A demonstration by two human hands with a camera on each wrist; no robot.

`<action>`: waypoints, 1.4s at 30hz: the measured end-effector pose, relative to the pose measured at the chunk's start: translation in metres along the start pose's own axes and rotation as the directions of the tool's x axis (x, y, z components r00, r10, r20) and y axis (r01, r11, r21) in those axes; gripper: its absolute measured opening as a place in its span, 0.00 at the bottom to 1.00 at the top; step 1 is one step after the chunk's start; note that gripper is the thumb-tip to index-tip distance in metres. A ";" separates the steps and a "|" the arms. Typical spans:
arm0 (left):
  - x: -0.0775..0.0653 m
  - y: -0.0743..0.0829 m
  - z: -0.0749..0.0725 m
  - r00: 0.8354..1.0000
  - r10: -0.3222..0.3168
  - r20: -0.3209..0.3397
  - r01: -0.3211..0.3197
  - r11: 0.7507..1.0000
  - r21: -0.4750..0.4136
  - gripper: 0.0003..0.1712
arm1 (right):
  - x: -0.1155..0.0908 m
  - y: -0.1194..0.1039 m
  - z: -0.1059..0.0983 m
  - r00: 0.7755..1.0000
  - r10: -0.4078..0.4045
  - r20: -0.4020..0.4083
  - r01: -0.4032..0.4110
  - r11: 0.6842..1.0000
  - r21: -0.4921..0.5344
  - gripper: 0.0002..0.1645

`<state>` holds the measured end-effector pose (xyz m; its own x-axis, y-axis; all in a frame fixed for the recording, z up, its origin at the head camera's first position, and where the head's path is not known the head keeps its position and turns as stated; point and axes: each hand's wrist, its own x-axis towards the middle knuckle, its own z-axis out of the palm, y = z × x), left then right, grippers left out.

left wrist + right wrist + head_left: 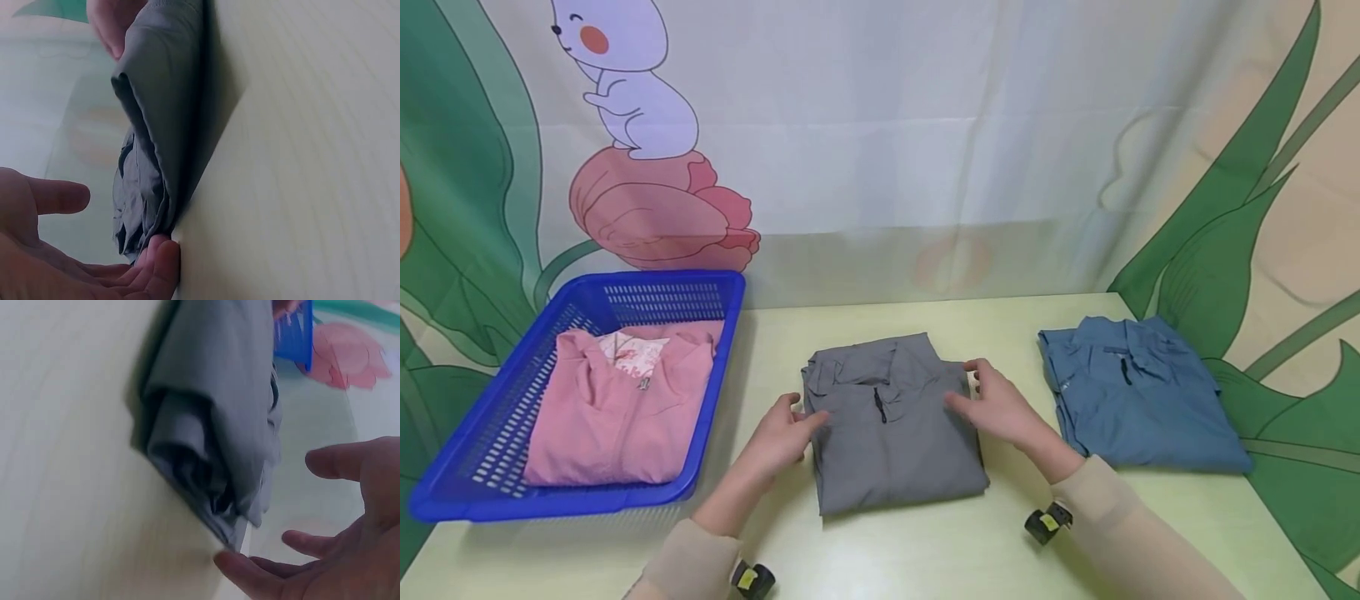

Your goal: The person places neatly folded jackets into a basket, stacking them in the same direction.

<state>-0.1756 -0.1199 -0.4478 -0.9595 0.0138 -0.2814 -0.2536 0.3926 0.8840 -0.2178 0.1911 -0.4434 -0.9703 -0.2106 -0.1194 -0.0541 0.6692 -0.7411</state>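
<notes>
A folded grey zip-neck garment (895, 458) lies on the table, its collar toward the back and a black zip pull near its middle. At its left side is my left hand (781, 435); in the left wrist view the fingertips touch the low edge of the cloth, while the thumb (59, 196) stands apart from it. My right hand (996, 406) is at the upper right side. The right wrist view shows a fingertip (234, 562) at the garment's bottom corner and the thumb (334, 461) raised off the fabric.
At the left, a blue plastic basket (711, 417) holds a folded pink zip jacket (587, 425). A folded blue zip-neck garment (1157, 425) lies at the table's right side. Behind the pale table (910, 558) hangs a printed curtain (865, 125).
</notes>
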 end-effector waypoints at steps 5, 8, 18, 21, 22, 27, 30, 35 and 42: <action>0.002 0.001 -0.002 0.999 -0.030 0.009 0.031 0.999 -0.041 0.40 | 0.002 0.007 -0.008 0.990 0.127 0.066 -0.136 0.978 0.158 0.39; 0.004 0.001 -0.002 0.999 -0.045 0.011 0.045 0.997 -0.070 0.38 | 0.005 0.010 -0.009 0.983 0.155 0.096 -0.175 0.946 0.272 0.40; 0.012 -0.003 -0.004 0.996 -0.066 0.053 0.071 0.992 -0.101 0.35 | 0.014 0.014 -0.003 0.968 0.208 0.138 -0.246 0.884 0.398 0.42; 0.014 -0.002 -0.004 0.995 -0.072 0.067 0.080 0.987 -0.137 0.34 | 0.016 0.013 -0.001 0.967 0.220 0.131 -0.255 0.873 0.415 0.42; 0.015 -0.001 -0.003 0.995 -0.072 0.071 0.082 0.985 -0.149 0.33 | 0.016 0.013 0.000 0.966 0.221 0.132 -0.257 0.870 0.421 0.42; 0.017 0.001 -0.003 0.993 -0.071 0.089 0.087 0.978 -0.192 0.31 | 0.020 0.014 0.003 0.969 0.198 0.149 -0.245 0.860 0.447 0.38; 0.017 0.002 -0.001 0.992 -0.067 0.105 0.087 0.974 -0.207 0.32 | 0.021 0.015 0.004 0.968 0.197 0.155 -0.247 0.849 0.468 0.36; 0.017 0.000 0.000 0.990 -0.056 0.133 0.089 0.962 -0.258 0.35 | 0.020 0.013 0.005 0.970 0.187 0.158 -0.241 0.841 0.484 0.38; 0.020 -0.005 -0.001 0.988 -0.044 0.146 0.085 0.953 -0.290 0.35 | 0.019 0.007 0.004 0.969 0.171 0.178 -0.238 0.843 0.482 0.42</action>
<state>-0.1939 -0.1224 -0.4580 -0.9192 0.1310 -0.3714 -0.3590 0.1087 0.9270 -0.2359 0.1889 -0.4541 -0.9073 -0.2163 -0.3605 0.2988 0.2713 -0.9149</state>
